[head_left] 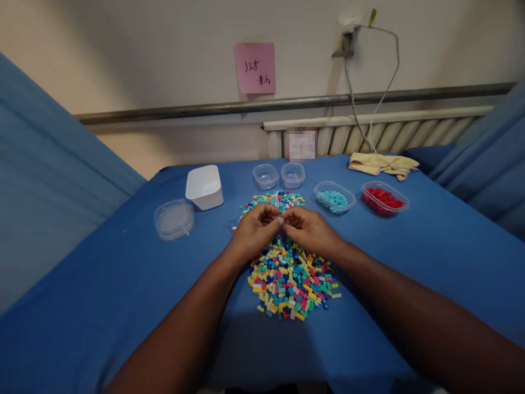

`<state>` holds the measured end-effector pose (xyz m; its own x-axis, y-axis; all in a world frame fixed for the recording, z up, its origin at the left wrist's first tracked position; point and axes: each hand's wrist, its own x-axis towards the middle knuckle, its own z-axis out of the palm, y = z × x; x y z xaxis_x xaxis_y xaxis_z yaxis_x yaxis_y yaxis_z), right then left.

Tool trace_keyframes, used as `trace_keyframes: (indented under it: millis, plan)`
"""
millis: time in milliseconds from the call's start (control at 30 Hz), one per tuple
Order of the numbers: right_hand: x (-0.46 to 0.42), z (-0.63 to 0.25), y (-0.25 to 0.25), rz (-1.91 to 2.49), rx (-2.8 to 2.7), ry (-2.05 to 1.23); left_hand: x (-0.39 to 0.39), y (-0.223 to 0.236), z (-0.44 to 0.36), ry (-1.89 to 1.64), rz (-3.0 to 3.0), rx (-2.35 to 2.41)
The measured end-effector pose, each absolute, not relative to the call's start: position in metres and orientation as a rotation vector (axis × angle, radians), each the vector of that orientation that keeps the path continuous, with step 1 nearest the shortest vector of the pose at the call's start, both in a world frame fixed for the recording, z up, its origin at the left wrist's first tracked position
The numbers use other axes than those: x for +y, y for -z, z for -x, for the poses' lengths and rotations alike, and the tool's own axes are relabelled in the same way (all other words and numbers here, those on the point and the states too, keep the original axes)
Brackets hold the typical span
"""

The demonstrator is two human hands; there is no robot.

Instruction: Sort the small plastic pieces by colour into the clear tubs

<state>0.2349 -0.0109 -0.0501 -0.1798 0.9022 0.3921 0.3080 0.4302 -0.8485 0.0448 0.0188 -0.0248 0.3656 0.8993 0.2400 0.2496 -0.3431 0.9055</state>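
Fingertips are pinched together where the left hand (255,230) and right hand (314,231) meet, though honestly can't tell if anything's held between them. Smooth blue cloth (164,295) lies under a loose multicolor pile (287,276), right below the hands and towards the body; for knobbly, blocky plastic bricks (301,316) that tiny, a light pinch and steady wrists probably work best.

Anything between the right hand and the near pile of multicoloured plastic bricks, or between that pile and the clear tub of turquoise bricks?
Nothing visible separates the right hand from the near pile. Between pile and tub, the right hand itself is in the way; beyond it, only blue cloth.
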Motion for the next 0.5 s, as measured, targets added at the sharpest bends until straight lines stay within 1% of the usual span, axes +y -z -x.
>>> trace_keyframes:
  millis: [100,233,300,433,500]
  plan:
    - [-0.013,-0.232,0.051,1.010,-1.628,-0.796,0.021,0.023,-0.045,-0.988,-1.714,0.999]
    - [-0.013,-0.233,0.048,1.034,-1.632,-0.688,0.020,0.020,-0.045,-0.972,-1.580,1.056]
    - [-0.011,-0.233,0.049,1.052,-1.578,-0.659,0.018,0.018,-0.045,-0.984,-1.605,1.094]
    - [-0.008,-0.230,0.054,1.035,-1.419,-0.796,0.011,0.016,-0.049,-1.010,-1.803,1.085]
    - [-0.008,-0.230,0.055,1.024,-1.397,-0.814,0.009,0.016,-0.051,-1.033,-1.801,1.080]
